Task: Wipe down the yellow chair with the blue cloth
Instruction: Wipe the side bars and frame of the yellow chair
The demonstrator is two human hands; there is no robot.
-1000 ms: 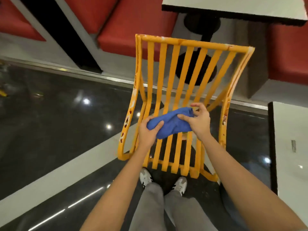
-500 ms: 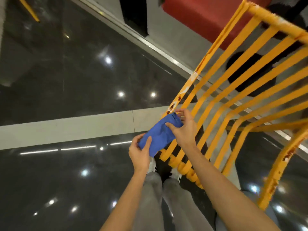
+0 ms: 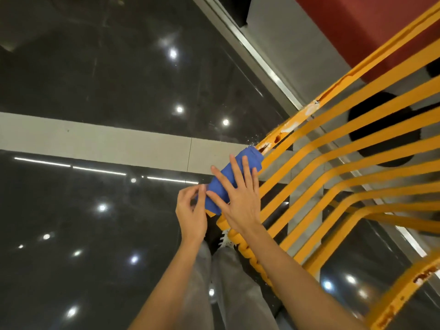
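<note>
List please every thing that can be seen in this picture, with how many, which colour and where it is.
chair: one, yellow with rust spots, right half, slatted
cloth: one, blue, wrapped over the chair's left side rail, centre
floor: dark glossy, with a pale band across it
seat: red, top right, behind the chair
dark round shape: one, seen through the slats
shoe: one visible, white, below the cloth
trousers: grey, bottom centre
left hand: pinches the cloth's near end
right hand: flat on the cloth, fingers straight
</note>
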